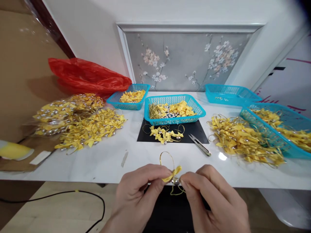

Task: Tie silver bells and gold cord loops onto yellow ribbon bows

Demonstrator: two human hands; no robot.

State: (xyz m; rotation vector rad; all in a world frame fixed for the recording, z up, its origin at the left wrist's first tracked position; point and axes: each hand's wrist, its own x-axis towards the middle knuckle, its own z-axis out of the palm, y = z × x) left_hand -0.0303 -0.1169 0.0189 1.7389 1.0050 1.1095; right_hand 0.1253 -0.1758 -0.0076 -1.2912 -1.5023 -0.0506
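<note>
My left hand [136, 194] and my right hand [213, 197] meet at the near edge of the white table [102, 161]. Both pinch one small yellow ribbon bow [173, 174] with a silver bell and a gold cord loop rising above it. The left fingers grip the bow's left side, the right fingers hold the bell and cord from the right. Small thread snips [199, 145] lie on the table beyond my right hand. A little cluster of finished bows [165, 133] rests on a black mat [194, 129] behind the held bow.
A teal basket [174, 108] with bows and bells stands mid-table, another [130, 96] behind left, two more [228, 94] [279, 126] at right. Heaps of yellow bows [89, 129] [245, 139] flank the mat. Bagged bows [58, 113] and a red plastic bag [87, 76] lie left. A black cable [73, 194] crosses the floor.
</note>
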